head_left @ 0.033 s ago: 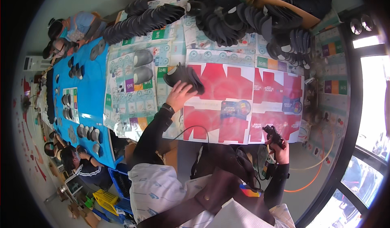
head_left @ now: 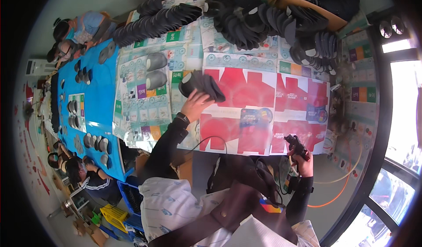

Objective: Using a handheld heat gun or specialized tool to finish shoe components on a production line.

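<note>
My left hand [head_left: 196, 106] is closed on the near side of a few dark slippers [head_left: 202, 86], nested together, over the left part of a white sheet printed with red shapes [head_left: 237, 86]. A pair of grey slippers [head_left: 156, 71] lies on the table left of them. At the table's front edge on the right, my right hand [head_left: 302, 164] is wrapped round a black spray gun [head_left: 297, 147], its nozzle end pointing up and to the left. A thin pale hose leads from it. The fingertips of my left hand are partly hidden by the slippers.
Long rows of dark slippers [head_left: 158, 21] and more piles [head_left: 246, 25] line the table's far side, beside an open cardboard box [head_left: 307, 5]. A blue table [head_left: 99, 97] on the left bears slipper parts, with people working around it. An orange hose [head_left: 336, 198] loops on the right.
My left hand and the dark slippers have shifted slightly to the right. My right hand holds the spray gun in nearly the same place.
</note>
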